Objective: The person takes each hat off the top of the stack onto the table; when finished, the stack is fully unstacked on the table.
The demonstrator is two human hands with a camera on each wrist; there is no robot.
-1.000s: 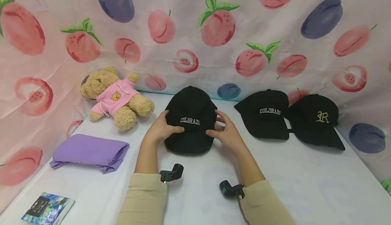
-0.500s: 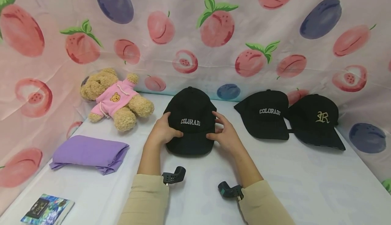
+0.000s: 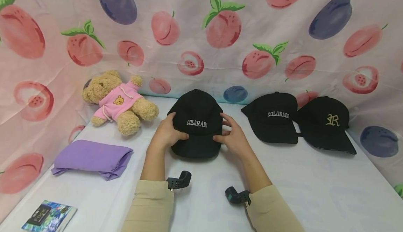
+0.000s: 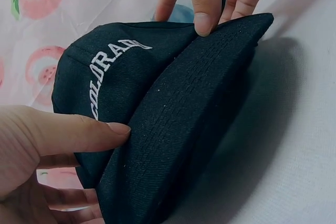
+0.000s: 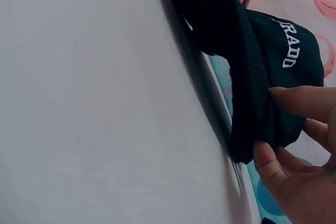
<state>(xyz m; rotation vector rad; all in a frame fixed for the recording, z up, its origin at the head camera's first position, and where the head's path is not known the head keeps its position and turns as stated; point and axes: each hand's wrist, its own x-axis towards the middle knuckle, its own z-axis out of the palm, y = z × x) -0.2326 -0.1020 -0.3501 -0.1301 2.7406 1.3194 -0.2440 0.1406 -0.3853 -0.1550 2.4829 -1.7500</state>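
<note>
Black cap (image 3: 196,125): lettered COLORADO, it sat on the white bench (image 3: 302,186) at centre, brim toward the person, held at both sides.
Left hand (image 3: 167,134): it gripped the cap's left side, thumb laid across the front under the lettering, fingers curled round the edge.
Right hand (image 3: 231,137): it pinched the cap's right side where brim met crown.
Head view: only this one showed the wider layout, with a second COLORADO cap (image 3: 274,121) and a cap with a gold monogram (image 3: 325,125) touching each other to the right, well apart from the held one.
Also head view only: a teddy bear in a pink hoodie (image 3: 119,100) at the back left, folded purple cloth (image 3: 92,158) nearer, a small printed booklet (image 3: 48,216) at the front left corner.
Left wrist view: it showed the brim's stitched top (image 4: 194,108) and the left thumb (image 4: 79,132) pressing at the seam, detail lost from above.
Right wrist view: it showed the brim edge-on (image 5: 236,61), thumb (image 5: 302,100) above and fingers (image 5: 268,163) wrapped beneath.
</note>
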